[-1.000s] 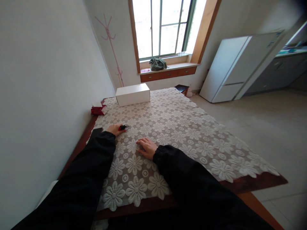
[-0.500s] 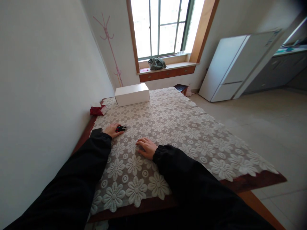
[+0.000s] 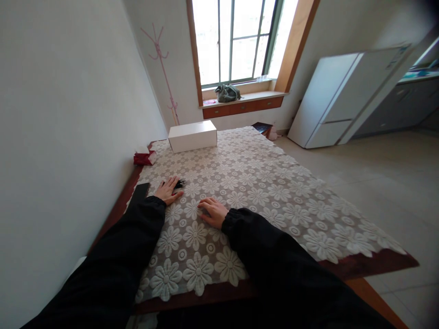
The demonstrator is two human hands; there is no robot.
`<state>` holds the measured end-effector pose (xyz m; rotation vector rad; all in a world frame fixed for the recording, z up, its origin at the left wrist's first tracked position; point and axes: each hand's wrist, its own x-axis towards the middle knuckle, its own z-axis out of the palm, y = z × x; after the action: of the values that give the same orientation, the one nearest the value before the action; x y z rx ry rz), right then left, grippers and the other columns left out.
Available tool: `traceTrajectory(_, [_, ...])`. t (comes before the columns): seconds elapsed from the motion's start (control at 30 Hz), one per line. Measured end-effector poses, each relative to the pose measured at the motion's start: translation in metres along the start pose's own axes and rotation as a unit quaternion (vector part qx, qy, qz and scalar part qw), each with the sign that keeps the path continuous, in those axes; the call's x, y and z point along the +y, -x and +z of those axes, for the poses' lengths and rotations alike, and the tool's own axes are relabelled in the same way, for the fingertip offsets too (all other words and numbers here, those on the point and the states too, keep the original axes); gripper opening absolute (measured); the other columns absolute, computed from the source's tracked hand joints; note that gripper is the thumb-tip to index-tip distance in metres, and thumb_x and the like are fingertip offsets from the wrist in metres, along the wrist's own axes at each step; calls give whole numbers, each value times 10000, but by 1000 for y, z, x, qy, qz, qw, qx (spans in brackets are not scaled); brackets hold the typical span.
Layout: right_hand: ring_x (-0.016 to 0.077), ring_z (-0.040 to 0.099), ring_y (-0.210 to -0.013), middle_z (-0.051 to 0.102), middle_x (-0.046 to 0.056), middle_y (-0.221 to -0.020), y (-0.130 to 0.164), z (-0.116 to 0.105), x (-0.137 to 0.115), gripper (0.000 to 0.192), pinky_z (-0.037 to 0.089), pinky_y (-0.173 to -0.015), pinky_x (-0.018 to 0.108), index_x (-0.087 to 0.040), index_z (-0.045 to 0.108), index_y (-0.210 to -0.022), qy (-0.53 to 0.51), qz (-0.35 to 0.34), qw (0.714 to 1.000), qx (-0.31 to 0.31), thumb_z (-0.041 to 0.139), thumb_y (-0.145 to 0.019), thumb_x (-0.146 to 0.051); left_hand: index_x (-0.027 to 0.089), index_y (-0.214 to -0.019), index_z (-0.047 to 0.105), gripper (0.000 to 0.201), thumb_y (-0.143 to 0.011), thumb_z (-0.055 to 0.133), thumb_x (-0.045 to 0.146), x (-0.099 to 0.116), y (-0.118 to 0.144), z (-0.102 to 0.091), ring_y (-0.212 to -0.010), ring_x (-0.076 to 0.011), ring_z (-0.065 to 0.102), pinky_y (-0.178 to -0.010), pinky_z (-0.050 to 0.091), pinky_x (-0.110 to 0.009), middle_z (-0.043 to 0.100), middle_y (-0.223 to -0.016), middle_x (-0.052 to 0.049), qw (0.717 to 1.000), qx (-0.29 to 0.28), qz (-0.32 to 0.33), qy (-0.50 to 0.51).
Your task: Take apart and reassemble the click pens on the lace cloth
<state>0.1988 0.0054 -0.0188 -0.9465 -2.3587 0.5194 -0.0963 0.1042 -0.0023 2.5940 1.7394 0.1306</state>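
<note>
The left hand (image 3: 168, 190) has let go of the small black and red object (image 3: 179, 184) it was closed around half a second ago, and its fingers now lie spread and flat on the lace tablecloth (image 3: 274, 192), with the object just beyond the fingertips, touching them or nearly so; I cannot tell which from here. The object sits on the left part of the table, close to the near end, and is too small to make out in detail. The right hand (image 3: 214, 211) has stayed where it was, resting palm down on the cloth a little to the right of the left hand and nearer to the person, fingers loosely curled and holding nothing. Both arms are in black sleeves. A dark flat thing (image 3: 139, 192) lies on the table's left edge beside the left wrist. Farther along that edge is a red packet (image 3: 144, 158), and at the far end a white box (image 3: 192, 135) stands on the cloth. Beyond it a grey bag (image 3: 227, 92) rests on the windowsill, and a white fridge (image 3: 329, 105) stands at the far right.
</note>
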Motion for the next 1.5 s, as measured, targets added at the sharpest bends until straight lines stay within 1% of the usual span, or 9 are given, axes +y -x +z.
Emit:
traceTrajectory(0.1, [263, 509, -1231, 604, 95, -1270, 0, 0, 0, 361, 439, -1062, 432, -204, 603, -1198, 2, -3, 1000, 0, 674, -849, -265, 238, -1592, 169, 798, -940, 325, 671, -4, -3, -2, -1533, -297, 177, -1226, 125, -496, 218, -1658, -89, 999, -8, 35, -34])
traceTrajectory(0.27, [257, 516, -1222, 602, 86, -1262, 0, 2, 2, 346, 444, -1054, 429, -225, 611, -1188, 8, -8, 1000, 0, 678, -851, -267, 303, -1593, 131, 746, -957, 300, 654, -8, 8, -9, -1533, -329, 162, -1215, 112, -528, 166, -1671, -58, 994, -33, 83, -68])
traceTrajectory(0.5, [261, 516, -1220, 606, 85, -1255, 0, 4, 3, 325, 443, -1056, 435, -225, 614, -1170, 7, -8, 1000, 4, 676, -854, -272, 319, -1590, 140, 711, -969, 303, 625, -8, 9, -13, -1530, -321, 180, -1213, 112, -530, 149, -1674, -64, 994, -48, 74, -59])
traceTrajectory(0.73, [256, 522, -1216, 604, 83, -1254, 0, 3, 4, 314, 451, -1049, 430, -225, 614, -1162, 10, -9, 1000, 4, 675, -859, -279, 281, -1581, 219, 859, -878, 396, 742, 1, -4, -11, -1505, -350, 243, -1201, 191, -511, 255, -1648, -85, 998, -43, 36, -27])
traceTrajectory(0.9, [259, 518, -1216, 604, 81, -1256, 0, 3, 4, 312, 450, -1053, 439, -231, 616, -1165, 8, -12, 1000, 5, 669, -862, -286, 233, -1557, 305, 791, -906, 425, 667, -3, -1, -16, -1457, -300, 363, -1190, 274, -435, 373, -1597, -101, 998, -28, 60, -14])
traceTrajectory(1.0, [264, 515, -1217, 606, 86, -1254, 0, 3, 4, 326, 448, -1057, 442, -216, 614, -1173, 9, -14, 1000, 5, 668, -857, -277, 233, -1551, 315, 729, -935, 407, 611, -4, 4, -16, -1441, -272, 394, -1201, 261, -435, 413, -1577, -84, 997, -22, 68, -24])
traceTrajectory(1.13, [261, 517, -1211, 606, 82, -1255, 1, 3, 4, 316, 450, -1055, 437, -224, 619, -1168, 10, -15, 1000, 2, 665, -861, -282, 247, -1577, 235, 648, -993, 291, 522, -2, 10, -11, -1494, -262, 302, -1227, 165, -486, 325, -1622, -63, 997, -33, 48, -55])
traceTrajectory(1.37, [255, 515, -1221, 604, 81, -1258, 0, 3, 5, 306, 445, -1060, 428, -229, 626, -1163, 9, -12, 1000, -2, 664, -864, -281, 287, -1579, 219, 624, -995, 295, 493, 3, 14, -15, -1513, -297, 251, -1215, 163, -509, 228, -1656, -85, 995, -57, 10, -76])
traceTrajectory(1.5, [253, 517, -1219, 603, 87, -1257, 0, 2, 4, 306, 444, -1059, 428, -228, 626, -1161, 8, -10, 1000, 1, 666, -862, -277, 260, -1583, 209, 628, -992, 298, 456, 7, 11, -17, -1528, -282, 210, -1220, 166, -493, 202, -1662, -91, 995, -76, 9, -68])
